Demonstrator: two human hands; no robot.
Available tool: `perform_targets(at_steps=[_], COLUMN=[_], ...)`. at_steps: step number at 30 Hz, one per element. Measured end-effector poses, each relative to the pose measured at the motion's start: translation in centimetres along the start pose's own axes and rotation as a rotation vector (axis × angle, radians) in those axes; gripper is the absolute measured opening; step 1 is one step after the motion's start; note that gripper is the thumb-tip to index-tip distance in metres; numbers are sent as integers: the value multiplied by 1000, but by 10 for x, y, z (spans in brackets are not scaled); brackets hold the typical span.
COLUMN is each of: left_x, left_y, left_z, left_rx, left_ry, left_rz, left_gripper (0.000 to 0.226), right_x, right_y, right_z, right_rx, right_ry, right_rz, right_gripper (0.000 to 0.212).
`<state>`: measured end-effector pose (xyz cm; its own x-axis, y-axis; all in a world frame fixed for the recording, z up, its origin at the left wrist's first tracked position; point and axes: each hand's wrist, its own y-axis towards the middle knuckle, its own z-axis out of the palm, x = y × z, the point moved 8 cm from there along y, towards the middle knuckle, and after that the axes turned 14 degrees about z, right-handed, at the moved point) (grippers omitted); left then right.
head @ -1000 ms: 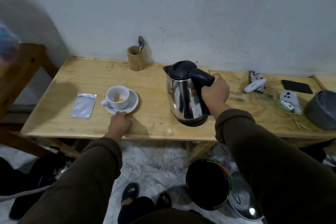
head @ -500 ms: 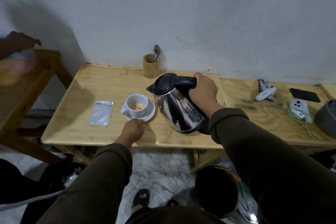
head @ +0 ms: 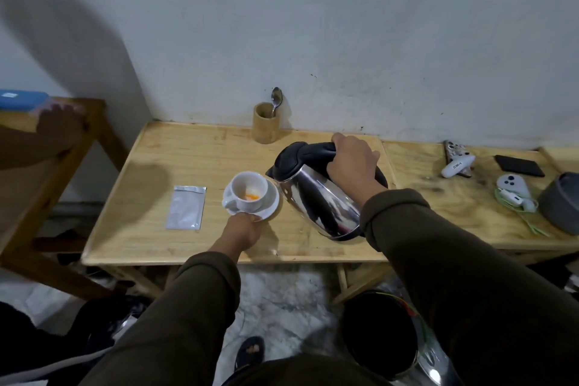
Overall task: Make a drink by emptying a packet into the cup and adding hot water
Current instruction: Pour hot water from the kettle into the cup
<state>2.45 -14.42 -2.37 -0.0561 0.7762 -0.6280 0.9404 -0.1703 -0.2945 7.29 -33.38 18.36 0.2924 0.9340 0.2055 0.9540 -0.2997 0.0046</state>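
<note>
- Head view: white cup (head: 249, 190) stands upright on a white saucer (head: 272, 205) on the wooden table (head: 194, 163), its handle turned to the left. Inside it, an orange deposit lies at the bottom with a pale patch beside it; whether any water has reached it, I cannot tell.
- Bamboo holder (head: 265, 123) stands at the wall edge of the table with one metal spoon (head: 276, 99) in it, bowl up.
- A grey round container (head: 560, 204) sits at the far right; its contents are hidden.
- Below the table, a dark bin (head: 379, 335) stands on the floor; its interior reads black.
- Steel kettle (head: 316, 197) is tilted, long axis running from lower right to upper left, black lid shut, spout pointing left and just beside the cup's rim.
- My right hand (head: 352, 163) is wrapped firmly around the kettle's black handle.
- My left hand (head: 242, 230) pinches the near edge of the saucer, fingers closed on it.
- Silver packet (head: 186, 207) lies flat left of the saucer, long axis running away from me, apart from the cup.
</note>
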Motion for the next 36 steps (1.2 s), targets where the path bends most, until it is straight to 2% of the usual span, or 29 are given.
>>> perform_targets(at_steps=[11, 19, 24, 29, 33, 36], left_x=[0, -2, 2, 17, 30, 48], left_y=[4, 2, 1, 1, 5, 11], left_z=[1, -1, -4, -11, -11, -4], left_rx=[81, 86, 52, -97, -210, -229], left_ry=[118, 95, 57, -182, -510, -738], left_rz=[70, 104, 42, -78, -214, -323], left_gripper=[38, 37, 40, 59, 65, 69], right_x=[15, 20, 22, 23, 23, 25], right_y=[-8, -10, -11, -12, -13, -13], right_z=[6, 10, 11, 11, 13, 13], right_rx=[-21, -26, -21, -12, -11, -11], right_ry=[-136, -182, -206, -186, -186, -196], right_rz=[-70, -68, -64, -60, -58, -63], right_gripper=[26, 27, 28, 28, 27, 27])
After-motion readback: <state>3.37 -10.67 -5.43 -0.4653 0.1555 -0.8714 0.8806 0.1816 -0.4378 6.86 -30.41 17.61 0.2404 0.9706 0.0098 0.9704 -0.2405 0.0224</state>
